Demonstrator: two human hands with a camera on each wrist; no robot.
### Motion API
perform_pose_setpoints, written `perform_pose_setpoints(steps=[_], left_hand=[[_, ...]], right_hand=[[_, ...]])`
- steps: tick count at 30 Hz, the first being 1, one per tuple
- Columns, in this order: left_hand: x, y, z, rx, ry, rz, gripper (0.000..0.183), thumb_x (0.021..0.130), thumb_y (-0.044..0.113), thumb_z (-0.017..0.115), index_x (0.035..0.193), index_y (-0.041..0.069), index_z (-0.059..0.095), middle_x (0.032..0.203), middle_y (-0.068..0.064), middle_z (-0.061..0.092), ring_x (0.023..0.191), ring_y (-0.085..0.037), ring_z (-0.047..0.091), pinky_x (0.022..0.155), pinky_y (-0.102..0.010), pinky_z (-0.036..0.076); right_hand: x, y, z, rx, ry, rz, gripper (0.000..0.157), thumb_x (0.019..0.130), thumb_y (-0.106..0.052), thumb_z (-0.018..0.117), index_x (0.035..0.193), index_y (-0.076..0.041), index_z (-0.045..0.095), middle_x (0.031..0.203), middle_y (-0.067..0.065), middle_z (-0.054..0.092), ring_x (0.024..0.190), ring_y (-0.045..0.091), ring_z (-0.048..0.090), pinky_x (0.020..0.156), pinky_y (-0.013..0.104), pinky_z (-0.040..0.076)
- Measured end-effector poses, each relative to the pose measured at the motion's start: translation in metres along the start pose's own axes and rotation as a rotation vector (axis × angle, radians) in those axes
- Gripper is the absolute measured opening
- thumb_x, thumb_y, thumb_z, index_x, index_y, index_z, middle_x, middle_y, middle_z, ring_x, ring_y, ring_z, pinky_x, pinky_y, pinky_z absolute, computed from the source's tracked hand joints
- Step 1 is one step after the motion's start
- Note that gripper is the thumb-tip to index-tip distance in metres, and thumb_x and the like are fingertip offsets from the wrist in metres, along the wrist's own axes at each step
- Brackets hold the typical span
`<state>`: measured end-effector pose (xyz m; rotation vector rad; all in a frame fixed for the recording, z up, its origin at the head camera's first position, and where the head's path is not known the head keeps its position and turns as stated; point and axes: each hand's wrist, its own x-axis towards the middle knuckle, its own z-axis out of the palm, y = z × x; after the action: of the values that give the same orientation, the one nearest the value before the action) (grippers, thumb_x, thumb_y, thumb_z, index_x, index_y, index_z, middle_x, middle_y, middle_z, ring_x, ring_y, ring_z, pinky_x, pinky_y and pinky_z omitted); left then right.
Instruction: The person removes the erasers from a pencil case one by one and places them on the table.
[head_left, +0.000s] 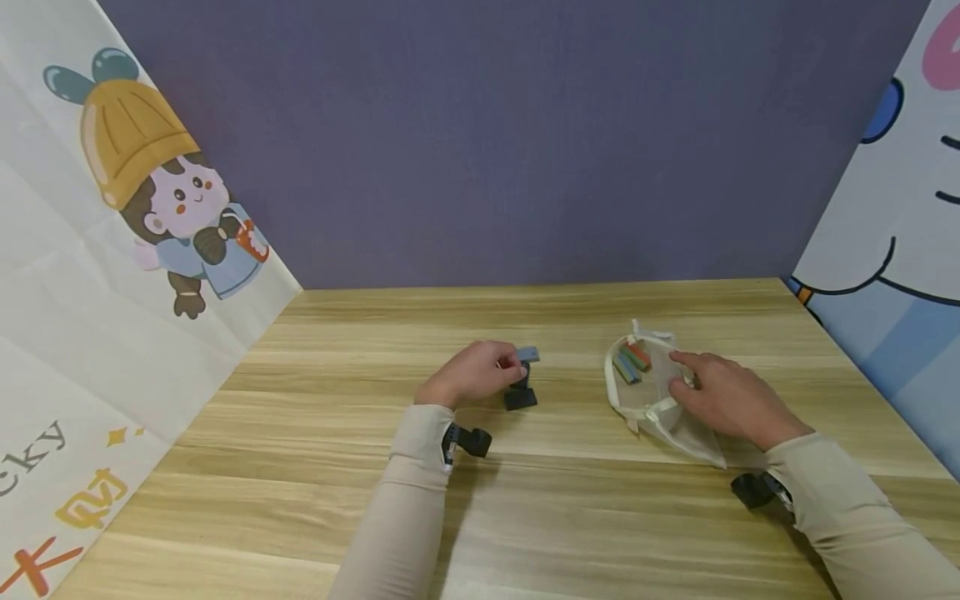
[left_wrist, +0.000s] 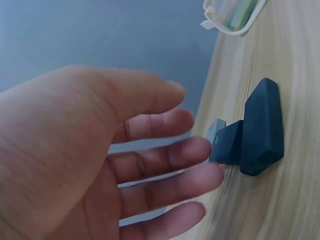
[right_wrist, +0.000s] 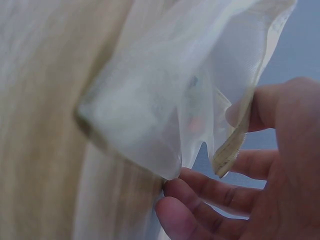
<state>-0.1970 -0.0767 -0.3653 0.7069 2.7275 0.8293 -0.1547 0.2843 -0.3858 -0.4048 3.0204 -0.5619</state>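
Observation:
My left hand [head_left: 480, 371] is beside a small stack of blocks left of the bag. The left wrist view shows its fingers apart and loosely bent, the tips near the blocks with nothing pinched; whether they touch is unclear. A black block [left_wrist: 262, 127] lies nearest, then a dark middle block [left_wrist: 229, 144] and a grey-blue block [head_left: 528, 354]. With my right hand [head_left: 723, 392] I pinch the rim of a whitish mesh bag [right_wrist: 145, 115] between thumb and fingers, its mouth spread. Inside lie a red block [head_left: 637, 355] and a blue block [head_left: 626, 367], with green beside them.
The wooden table [head_left: 300, 467] stretches around both hands. A purple-grey panel [head_left: 487, 150] stands along its back edge. Printed white sheets close the sides, the left sheet [head_left: 75, 333] with a cartoon figure on it.

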Motion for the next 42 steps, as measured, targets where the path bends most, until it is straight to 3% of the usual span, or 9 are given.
perform_pose_setpoints(steps=[6,11,17,24,37,42], left_hand=[[0.004,0.003,0.003,0.067,0.02,-0.005,0.018,0.102,0.032,0.059,0.088,0.021,0.064,0.077,0.005,0.061,0.063,-0.012,0.05,0.058,-0.03,0.041],[0.009,0.008,0.007,0.111,0.043,0.011,0.015,0.101,0.029,0.059,0.089,0.022,0.064,0.082,0.007,0.063,0.068,-0.012,0.053,0.062,-0.031,0.043],[0.014,0.012,0.013,0.15,0.06,0.049,0.012,0.101,0.028,0.058,0.095,0.023,0.066,0.086,0.01,0.064,0.077,-0.01,0.057,0.073,-0.032,0.047],[0.02,0.022,0.021,0.195,0.074,0.094,0.015,0.1,0.03,0.057,0.096,0.024,0.07,0.083,0.012,0.062,0.076,-0.008,0.056,0.072,-0.029,0.047],[0.033,0.041,0.039,0.285,0.01,0.177,0.014,0.101,0.029,0.06,0.099,0.023,0.072,0.087,0.015,0.064,0.078,-0.004,0.057,0.073,-0.025,0.046],[0.036,0.048,0.045,0.244,-0.039,0.187,0.016,0.102,0.029,0.059,0.101,0.021,0.072,0.083,0.014,0.062,0.072,-0.005,0.056,0.068,-0.023,0.045]], right_hand=[[-0.001,0.001,0.0,0.007,-0.014,0.008,0.058,0.1,-0.03,0.049,0.147,0.003,0.046,0.103,0.013,0.064,0.07,0.018,0.051,0.065,0.04,0.041],[-0.002,0.002,0.0,0.008,-0.011,0.003,0.057,0.1,-0.029,0.049,0.147,0.004,0.046,0.1,0.011,0.064,0.069,0.017,0.051,0.063,0.039,0.041],[-0.002,0.002,-0.001,0.007,-0.014,0.003,0.057,0.1,-0.03,0.049,0.147,0.003,0.046,0.099,0.01,0.064,0.068,0.017,0.05,0.063,0.039,0.041],[-0.001,0.003,-0.001,0.005,-0.013,0.003,0.057,0.1,-0.029,0.049,0.147,0.004,0.046,0.101,0.012,0.065,0.07,0.017,0.052,0.065,0.04,0.042],[-0.001,0.001,-0.001,-0.003,0.003,-0.005,0.056,0.101,-0.031,0.049,0.147,0.003,0.047,0.11,0.018,0.065,0.072,0.018,0.053,0.067,0.042,0.043],[-0.001,0.001,-0.001,0.0,-0.002,-0.002,0.057,0.102,-0.034,0.048,0.147,0.002,0.047,0.11,0.018,0.065,0.072,0.018,0.053,0.066,0.042,0.043]])
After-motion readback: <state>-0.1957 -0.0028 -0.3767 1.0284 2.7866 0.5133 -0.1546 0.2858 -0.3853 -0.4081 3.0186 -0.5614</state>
